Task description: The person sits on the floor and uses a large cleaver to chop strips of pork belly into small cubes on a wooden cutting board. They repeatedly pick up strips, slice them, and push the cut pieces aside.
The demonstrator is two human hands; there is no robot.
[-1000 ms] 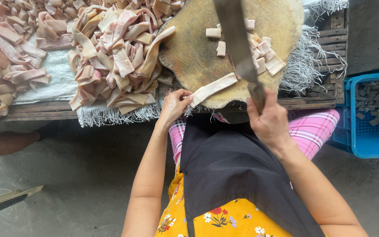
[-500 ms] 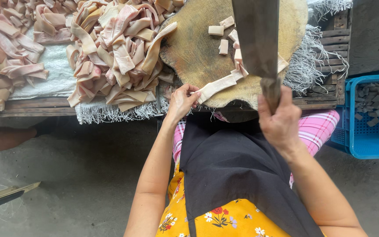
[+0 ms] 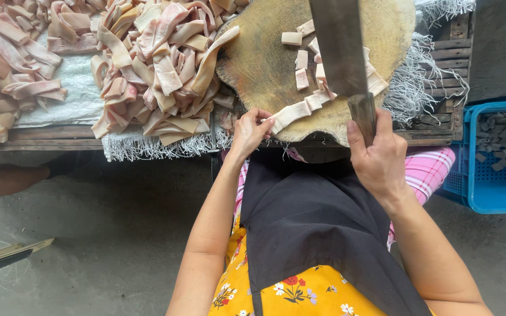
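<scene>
On the round wooden chopping block (image 3: 265, 64), rough and stained at its rim, a pale, flat strip of rind (image 3: 291, 114) lies across the near edge. The left hand (image 3: 250, 131) has its fingers (image 3: 263, 117) pinched together on the strip's near end. The right hand (image 3: 379, 161) is closed around the dark wooden handle of a broad steel cleaver (image 3: 341, 47), its dull grey blade held over the block, above small squarish cut pieces (image 3: 303, 58) with pinkish edges. Left of the block, a heap of long, limp, cream-and-pink strips (image 3: 159, 64) rests on a white woven sack with frayed fringe on the slatted wooden surface (image 3: 48, 140). A blue perforated plastic crate (image 3: 481, 187) stands at the right, holding small grey chunks.
</scene>
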